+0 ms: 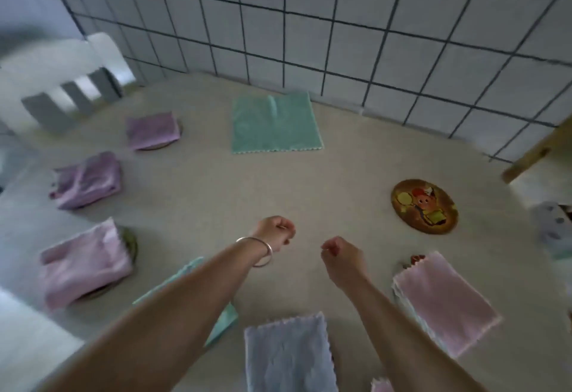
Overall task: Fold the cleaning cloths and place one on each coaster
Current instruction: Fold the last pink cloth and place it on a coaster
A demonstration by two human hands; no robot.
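Beige table is pretty busy. Beyond the curled fingers a green cloth lies flat; off to their left, three folded purple-pink cloths sit on coasters. Right of them is a bare cartoon coaster, with a pink cloth nearer, plus a blue cloth and another green one.

Single head-worn view, wide-angle, looking forward and steeply down from above the near edge of the table. The lens faces the tiled wall, which bounds the far side and bends with the lens distortion. Both forearms enter from the bottom edge, and the left hand and right hand lie near frame centre, close beneath the camera. A white chair sits at far left. The picture is slightly blurred. No second view.
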